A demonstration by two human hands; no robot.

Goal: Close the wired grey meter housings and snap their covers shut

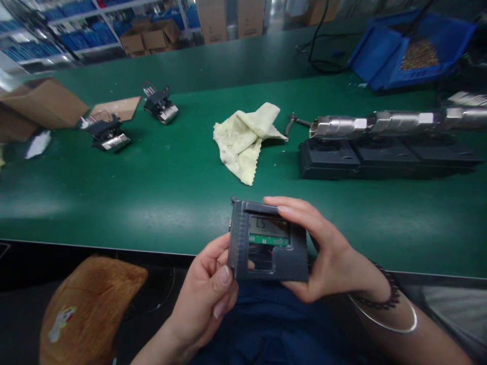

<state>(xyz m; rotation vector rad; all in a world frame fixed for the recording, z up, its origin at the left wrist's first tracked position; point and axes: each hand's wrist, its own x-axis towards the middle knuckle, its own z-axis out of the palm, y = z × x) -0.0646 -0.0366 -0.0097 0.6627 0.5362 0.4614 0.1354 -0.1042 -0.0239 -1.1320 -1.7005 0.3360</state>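
A dark grey meter housing point(299, 261) with a small display and a strip of green circuit board behind its window is held up at the front edge of the table. My left hand point(213, 289) grips its left side, thumb in front and fingers partly behind. Around the right side curls my right hand point(327, 248), with fingers along the top edge and the thumb by the lower corner. Beyond the housing lies a crumpled pale yellow cloth point(247, 139), touched by neither hand. The back of the housing is hidden.
Right, dark housings point(329, 161) with metal pipe fittings point(338, 126) stand in a row; pliers point(292, 124) lie beside them. A blue bin point(384, 61) holds small brass-coloured parts. Left are two metal-and-black assemblies point(162, 106) and a cardboard box point(49, 104). A brown padded chair point(87, 309) stands below.
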